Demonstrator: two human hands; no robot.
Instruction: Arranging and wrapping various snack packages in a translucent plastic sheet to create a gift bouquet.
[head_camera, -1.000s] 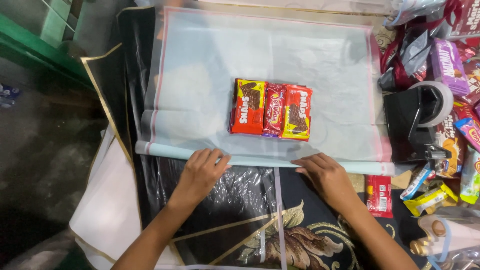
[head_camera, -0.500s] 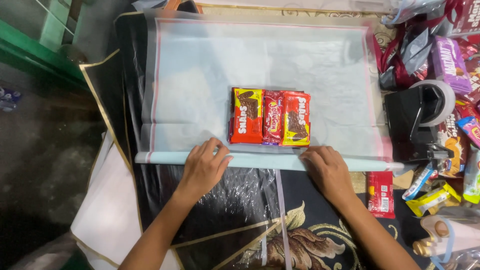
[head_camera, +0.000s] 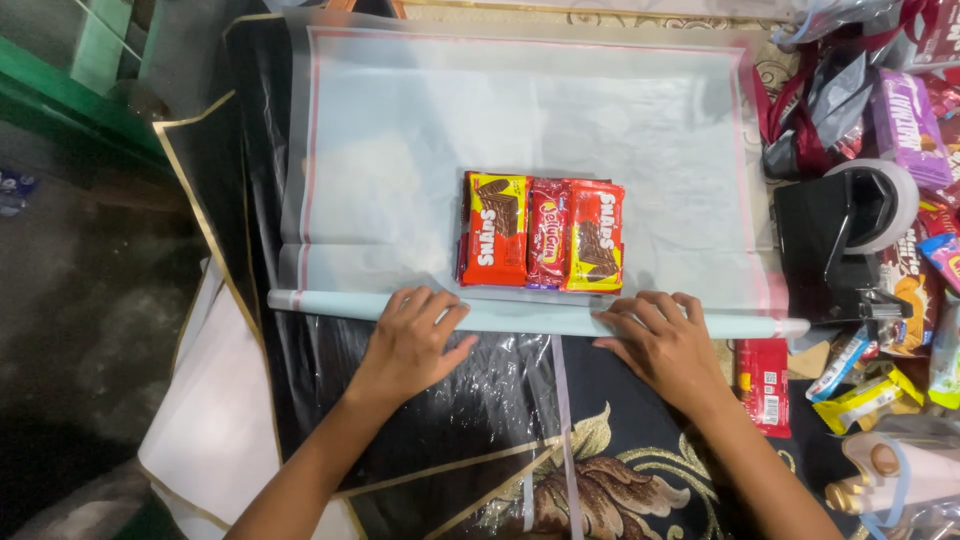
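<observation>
A translucent pale wrapping sheet with a pink border lies spread over black plastic. Three snack packets, red and yellow, lie side by side in the sheet's middle. The sheet's near edge is rolled into a thin pale tube. My left hand presses flat on the tube left of centre, fingers spread. My right hand presses on it right of centre, just below the packets.
A black tape dispenser stands at the right edge of the sheet. Several snack packets and bags are piled at the right. A red packet lies near my right wrist. A dark floral cloth lies below.
Both hands have pushed the rolled edge of the sheet forward, so the tube now lies closer to the three packets.
</observation>
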